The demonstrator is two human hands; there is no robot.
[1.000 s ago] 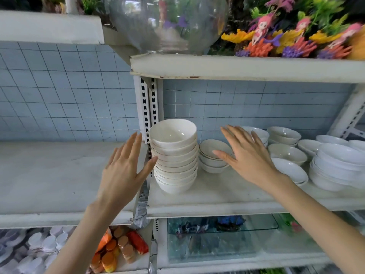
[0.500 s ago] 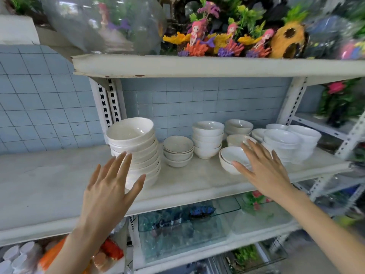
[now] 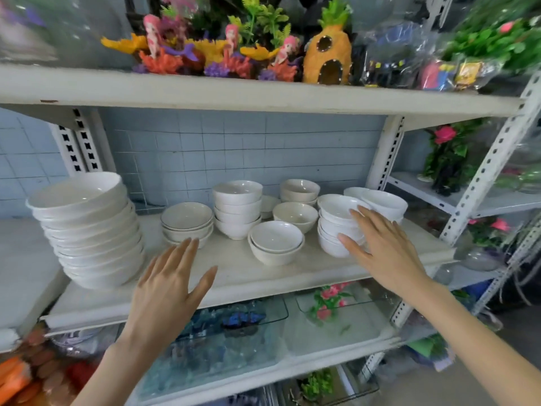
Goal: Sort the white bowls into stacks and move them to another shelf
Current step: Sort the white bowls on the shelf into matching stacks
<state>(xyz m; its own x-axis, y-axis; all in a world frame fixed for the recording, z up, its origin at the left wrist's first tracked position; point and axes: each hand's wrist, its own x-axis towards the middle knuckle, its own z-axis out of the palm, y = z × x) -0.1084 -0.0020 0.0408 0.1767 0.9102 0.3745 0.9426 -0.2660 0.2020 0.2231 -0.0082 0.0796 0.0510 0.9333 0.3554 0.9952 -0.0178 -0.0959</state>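
Note:
White bowls stand on the middle shelf (image 3: pixel 292 273). A tall leaning stack of wide bowls (image 3: pixel 87 230) is at the left. A low stack (image 3: pixel 187 221), a taller stack of deep bowls (image 3: pixel 237 208), a nested pair (image 3: pixel 276 241) and more bowls (image 3: pixel 295 215) fill the centre. My right hand (image 3: pixel 380 250) reaches with spread fingers to the small-bowl stack (image 3: pixel 336 227) at the right, fingertips at its side. My left hand (image 3: pixel 169 285) hovers open in front of the shelf edge, holding nothing.
Another shelf surface (image 3: pixel 20 259) lies to the left at about the same height. The shelf above (image 3: pixel 263 95) carries aquarium ornaments and a pineapple house (image 3: pixel 328 51). Glass trays (image 3: pixel 234 341) sit on the shelf below. A slotted upright (image 3: pixel 486 168) stands at the right.
The view has swung right. My right hand moved from the nested pair to the small-bowl stack at the right. My left hand drifted right, away from the tall stack.

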